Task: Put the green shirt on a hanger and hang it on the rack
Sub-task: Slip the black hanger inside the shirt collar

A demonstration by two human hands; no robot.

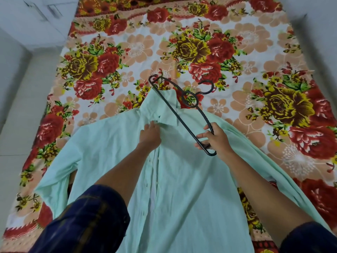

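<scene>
A dark hanger (179,114) is grasped at one end by the right hand (214,138); the fingers are curled round the thin bar and the thumb is laid on the upper side. The hanger is held tilted above the shirt, its free end pointing to the far edge of the bed and its hook (206,86) turned to the right, over the flowered bedsheet (237,52). The right forearm is stretched forward from the near right corner, with a dark blue sleeve at its upper part.

The left hand (150,135) is placed on the green shirt (182,179) just below the collar (168,110), at the top of the button line. Its fingertips are bent into the cloth there, so the fabric seems to be pinched, though the fingers are partly hidden by the hand itself. The left arm is also extended forward, its dark blue sleeve (87,221) seen at the near left.

The green shirt is spread flat on the bed, front side up, collar toward the far edge, the hem at the near edge.
</scene>
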